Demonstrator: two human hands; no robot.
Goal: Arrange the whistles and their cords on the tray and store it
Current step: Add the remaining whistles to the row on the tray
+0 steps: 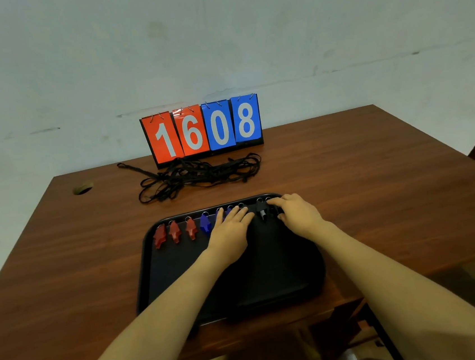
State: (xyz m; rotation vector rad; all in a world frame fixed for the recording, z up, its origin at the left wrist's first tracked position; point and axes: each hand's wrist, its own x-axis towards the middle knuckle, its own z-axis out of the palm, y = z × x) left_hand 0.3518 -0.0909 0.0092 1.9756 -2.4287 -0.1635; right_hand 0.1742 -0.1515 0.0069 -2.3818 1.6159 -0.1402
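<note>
Row of whistles along far rim of black tray [152, 276]: three red whistles [175, 231] beyond left hand [229, 227], blue whistle [205, 223] just beside it. Left hand flat, fingers spread over more blue ones, gripping nothing visible. Right hand [298, 213] curled over black whistle [261, 209]; grip unclear. Tangled black cords [197, 175] well ahead of both hands.

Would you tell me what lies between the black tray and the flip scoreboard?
In the head view, a tangled pile of black cords lies on the wooden table between them.

Black tray [152, 276] w/ red, blue, black whistles [174, 232] rowed along far edge, black cords [197, 175] tangled behind tray
</note>
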